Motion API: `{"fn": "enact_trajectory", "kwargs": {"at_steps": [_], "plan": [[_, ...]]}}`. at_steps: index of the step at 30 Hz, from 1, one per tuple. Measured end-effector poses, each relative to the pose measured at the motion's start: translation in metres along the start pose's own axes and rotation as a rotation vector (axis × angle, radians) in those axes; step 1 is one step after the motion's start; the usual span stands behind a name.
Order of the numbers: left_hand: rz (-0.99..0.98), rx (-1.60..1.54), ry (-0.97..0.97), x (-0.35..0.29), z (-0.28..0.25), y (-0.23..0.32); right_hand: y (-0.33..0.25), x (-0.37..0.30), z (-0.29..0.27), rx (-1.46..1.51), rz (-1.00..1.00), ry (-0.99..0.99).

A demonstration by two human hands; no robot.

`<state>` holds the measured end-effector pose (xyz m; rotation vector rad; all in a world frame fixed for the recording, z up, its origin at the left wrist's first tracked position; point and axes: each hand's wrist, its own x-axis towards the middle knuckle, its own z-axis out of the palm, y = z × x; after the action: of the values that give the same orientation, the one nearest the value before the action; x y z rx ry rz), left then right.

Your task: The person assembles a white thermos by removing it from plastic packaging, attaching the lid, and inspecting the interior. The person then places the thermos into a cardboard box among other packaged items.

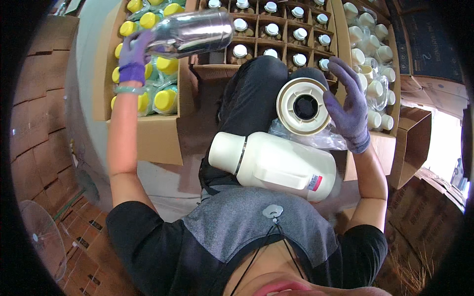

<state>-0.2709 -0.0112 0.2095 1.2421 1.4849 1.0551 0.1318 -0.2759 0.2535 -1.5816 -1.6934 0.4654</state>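
Holding a silver bottle (197,33) by its left end, the gloved left hand (136,52) has its fingers wrapped around it; how tightly they press cannot be told. The bottle lies nearly level in the air, partly over a cardboard box (153,142) of yellow-capped bottles (165,100) and reaching toward the divided box (215,72) beside it. A pale bangle (129,90) circles the left wrist, just below the cuff of the purple glove.

The right hand (353,106), gloved in purple too, grips nothing: its fingers are spread, the thumb apart from the other 4. It is just beside the right edge of a cream ring (285,109) with a black middle, and whether the thumb touches that edge cannot be told.

The ring sits on the person's lap, above a crumpled clear bag (321,141). Nearer the body, 1 cream jug (276,165) lies on its side across the lap, mouth end to the left, handle facing up, a small red and white sticker (314,182) near its base.

White-topped bottles (271,29) stand in the divided box, each in its own slot. To the right, another box (382,148) holds many white cups (375,89). At the lower left is a fan (44,241).
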Motion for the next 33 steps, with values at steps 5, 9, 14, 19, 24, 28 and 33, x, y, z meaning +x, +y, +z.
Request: {"fn": "enact_trajectory", "kwargs": {"at_steps": [5,9,14,19,24,28,33], "plan": [[0.605,0.592,-0.133,-0.083,-0.018,0.022,-0.014,0.000,0.022,0.488,0.076,-0.028],[0.516,0.306,-0.168,-0.140,0.012,0.015,-0.051,-0.003,0.022,0.742,0.084,-0.127],[0.492,0.018,-0.312,-0.149,-0.002,-0.018,-0.075,-0.014,0.007,0.933,0.168,-0.181],[0.508,-0.141,-0.441,-0.213,0.018,0.043,-0.085,-0.037,-0.017,0.955,0.420,-0.023],[0.367,0.264,-1.179,-0.231,0.010,0.013,-0.045,-0.110,-0.038,0.592,0.066,0.248],[0.806,0.467,-1.086,-0.236,0.001,-0.037,-0.010,-0.196,-0.085,0.220,0.192,0.539],[0.677,0.373,-0.927,-0.217,-0.050,-0.057,0.008,-0.277,-0.138,1.093,0.624,0.763]]}}
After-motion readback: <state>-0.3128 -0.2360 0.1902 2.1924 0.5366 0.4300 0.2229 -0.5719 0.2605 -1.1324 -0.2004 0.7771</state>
